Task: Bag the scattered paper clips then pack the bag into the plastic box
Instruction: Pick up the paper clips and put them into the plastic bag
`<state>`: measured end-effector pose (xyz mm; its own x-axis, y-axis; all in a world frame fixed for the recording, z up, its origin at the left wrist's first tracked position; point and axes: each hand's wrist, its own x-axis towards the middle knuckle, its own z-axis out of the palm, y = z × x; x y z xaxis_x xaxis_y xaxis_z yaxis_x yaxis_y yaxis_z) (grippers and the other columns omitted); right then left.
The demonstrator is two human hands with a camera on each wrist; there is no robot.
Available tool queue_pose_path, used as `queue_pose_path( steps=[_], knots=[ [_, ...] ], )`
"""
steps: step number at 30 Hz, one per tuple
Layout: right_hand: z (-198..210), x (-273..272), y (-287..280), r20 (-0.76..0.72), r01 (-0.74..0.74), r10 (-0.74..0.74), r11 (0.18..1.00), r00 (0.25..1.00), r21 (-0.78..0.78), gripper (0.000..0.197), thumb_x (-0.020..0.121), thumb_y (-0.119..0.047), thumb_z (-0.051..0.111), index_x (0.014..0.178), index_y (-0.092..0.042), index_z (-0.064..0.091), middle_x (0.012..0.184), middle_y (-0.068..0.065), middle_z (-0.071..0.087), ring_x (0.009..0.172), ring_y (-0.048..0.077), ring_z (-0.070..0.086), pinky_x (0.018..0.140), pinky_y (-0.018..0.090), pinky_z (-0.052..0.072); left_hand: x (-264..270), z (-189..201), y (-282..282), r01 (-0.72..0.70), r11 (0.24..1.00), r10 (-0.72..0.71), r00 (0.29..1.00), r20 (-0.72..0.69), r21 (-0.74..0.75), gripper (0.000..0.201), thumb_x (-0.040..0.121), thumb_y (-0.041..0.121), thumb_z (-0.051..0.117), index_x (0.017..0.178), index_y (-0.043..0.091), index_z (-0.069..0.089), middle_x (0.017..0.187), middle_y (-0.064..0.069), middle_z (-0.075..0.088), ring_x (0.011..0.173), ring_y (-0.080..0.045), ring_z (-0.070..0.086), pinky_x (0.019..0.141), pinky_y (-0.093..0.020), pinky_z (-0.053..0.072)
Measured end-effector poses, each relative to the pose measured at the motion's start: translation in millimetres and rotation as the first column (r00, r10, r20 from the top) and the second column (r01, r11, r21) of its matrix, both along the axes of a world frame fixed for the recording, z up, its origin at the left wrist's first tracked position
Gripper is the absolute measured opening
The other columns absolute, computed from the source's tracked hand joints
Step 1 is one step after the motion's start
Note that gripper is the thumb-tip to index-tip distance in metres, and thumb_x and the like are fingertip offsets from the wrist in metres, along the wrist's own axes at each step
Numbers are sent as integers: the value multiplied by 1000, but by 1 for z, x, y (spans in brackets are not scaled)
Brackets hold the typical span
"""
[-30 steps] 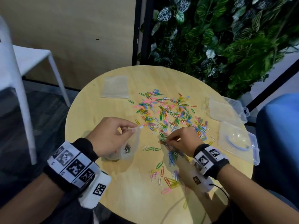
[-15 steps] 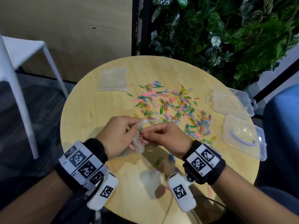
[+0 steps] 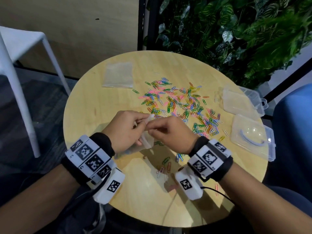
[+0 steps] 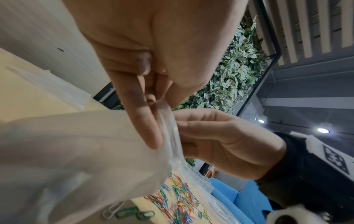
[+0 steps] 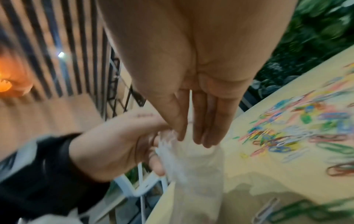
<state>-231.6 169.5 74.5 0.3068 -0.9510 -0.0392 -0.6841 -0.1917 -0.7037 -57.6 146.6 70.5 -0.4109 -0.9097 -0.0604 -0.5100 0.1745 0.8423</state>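
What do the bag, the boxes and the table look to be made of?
Bag: thin clear plastic film, likely; it crumples where both hands pinch it, and the table shows through.
Boxes: rigid clear plastic, glossy, with molded latches and glare on the lid.
Table: light wood or wood-look laminate, satin; faint grain shows, but I cannot tell which.

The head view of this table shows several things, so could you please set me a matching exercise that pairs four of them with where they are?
Things:
1. clear bag
2. spare flat bags
3. plastic box
4. paper clips

Places:
A. far left part of the table
B. spread across the middle of the table
C. between the left hand and the right hand
D. right edge of the table, lid open

Pairs: 1-C, 2-A, 3-D, 4-B
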Motion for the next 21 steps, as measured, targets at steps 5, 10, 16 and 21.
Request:
queue_pose_path(
  steps=[5,10,16,21],
  knots=[
    [5,-73,38,-288,216,-188,974,939,69,36,78,-40,74,109,-21,69,92,-6,71,74,8,64,70,20,47,10,4,10,84,985,-69,993,99,-150,28,99,17,52,120,19,71,81,-11,66,59,-19,65,69,-37,56],
    [-12,-114,103,-671,401,-80,852,737,338,125,50,-68,79,148,-19,19,127,10,48,112,22,53,93,30,43,19,13,24,130,980,-104,980,168,-149,23,98,13,51,105,3,71,69,-19,64,71,-21,59,73,-40,52],
    [-36,-77,127,-502,403,-202,853,841,331,140,39,-67,84,150,-21,12,104,-1,40,94,16,48,90,25,43,25,18,25,89,985,-69,988,136,-146,33,98,16,54,130,16,63,83,1,58,57,-1,56,63,-9,40],
    [-46,-38,105,-395,364,-242,892,886,269,135,45,-65,83,151,-20,13,114,0,36,97,15,43,94,25,40,20,17,34,106,977,-77,985,155,-186,36,98,17,54,132,17,62,70,8,56,56,0,58,70,-21,47]
  ],
)
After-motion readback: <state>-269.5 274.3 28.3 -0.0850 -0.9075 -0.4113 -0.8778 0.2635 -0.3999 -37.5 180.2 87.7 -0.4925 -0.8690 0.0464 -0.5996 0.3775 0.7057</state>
